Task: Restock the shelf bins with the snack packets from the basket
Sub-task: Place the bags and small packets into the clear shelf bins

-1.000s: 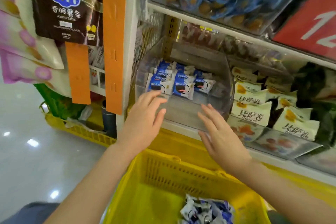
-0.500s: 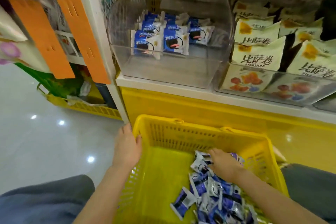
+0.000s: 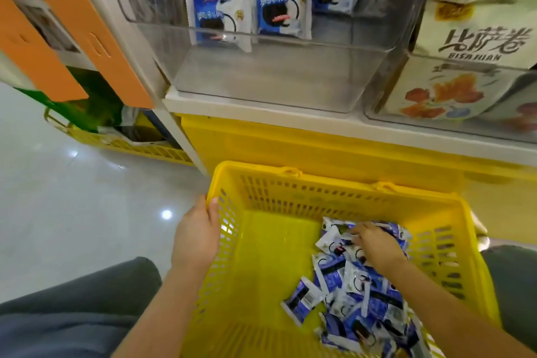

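We are gripping the basket (image 3: 334, 183) at its left rim with our left hand (image 3: 197, 237), thumb hooking over the edge. Our right hand (image 3: 374, 244) is reaching into the snack packets (image 3: 357, 293) heaped in the basket's right side, fingers curling around the topmost ones, below the clear shelf bin (image 3: 276, 75).

The clear bin (image 3: 276, 75) is bare in front of its standing packets (image 3: 279, 13); the basket (image 3: 270, 259) is bare leftward.
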`<act>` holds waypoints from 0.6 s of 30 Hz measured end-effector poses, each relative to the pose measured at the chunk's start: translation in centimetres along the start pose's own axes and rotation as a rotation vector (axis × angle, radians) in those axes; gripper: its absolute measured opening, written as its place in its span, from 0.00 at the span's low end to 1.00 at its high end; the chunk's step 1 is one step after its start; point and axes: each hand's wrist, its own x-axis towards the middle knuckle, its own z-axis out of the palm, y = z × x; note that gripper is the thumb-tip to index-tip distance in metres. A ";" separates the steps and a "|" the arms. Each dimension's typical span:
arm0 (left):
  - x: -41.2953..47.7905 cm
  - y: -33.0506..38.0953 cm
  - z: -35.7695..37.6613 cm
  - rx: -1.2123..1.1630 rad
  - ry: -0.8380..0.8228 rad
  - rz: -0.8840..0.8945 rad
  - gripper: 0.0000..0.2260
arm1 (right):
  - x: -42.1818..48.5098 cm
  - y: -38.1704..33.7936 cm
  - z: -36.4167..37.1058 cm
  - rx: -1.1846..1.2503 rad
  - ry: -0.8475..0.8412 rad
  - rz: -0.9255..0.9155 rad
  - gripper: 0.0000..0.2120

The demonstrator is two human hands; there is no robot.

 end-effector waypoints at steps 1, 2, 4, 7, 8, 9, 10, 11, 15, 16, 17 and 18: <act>0.0 0.0 0.0 0.004 0.005 0.002 0.13 | 0.2 -0.1 -0.1 -0.011 0.008 0.018 0.19; 0.0 -0.1 0.1 0.007 0.010 0.004 0.14 | 0.3 -0.1 -0.3 -0.019 0.017 0.027 0.17; 0.0 -0.2 0.2 0.018 0.015 0.006 0.15 | 0.2 -0.4 -0.8 -0.055 0.049 0.023 0.16; -0.1 -0.1 0.2 0.037 0.016 -0.011 0.18 | -0.3 -0.6 -1.7 -0.044 0.155 -0.039 0.14; -0.1 0.2 0.1 0.044 0.006 -0.037 0.18 | -0.7 -0.8 -2.2 -0.001 0.196 -0.065 0.11; -0.2 0.4 0.0 0.050 -0.009 -0.066 0.19 | -1.1 -1.0 -2.7 0.053 0.233 -0.088 0.08; -0.3 0.7 -0.1 0.061 -0.012 -0.080 0.19 | -1.6 -1.3 -3.3 0.103 0.268 -0.108 0.08; -0.4 1.1 -0.2 0.088 0.008 -0.067 0.19 | -2.2 -1.7 -4.0 0.138 0.295 -0.128 0.09; -1.9 3.9 -0.5 0.068 0.099 0.191 0.21 | -4.8 -3.4 -6.3 0.218 0.330 -0.276 0.11; -2.7 4.7 -0.4 -0.010 0.051 0.263 0.22 | -5.5 -3.9 -6.6 0.244 0.330 -0.315 0.11; -3.6 5.6 -0.1 -0.108 -0.045 0.295 0.23 | -6.2 -4.4 -6.9 0.273 0.329 -0.352 0.11; -4.5 6.3 0.3 -0.197 -0.184 0.291 0.26 | -6.8 -4.9 -7.2 0.302 0.332 -0.383 0.11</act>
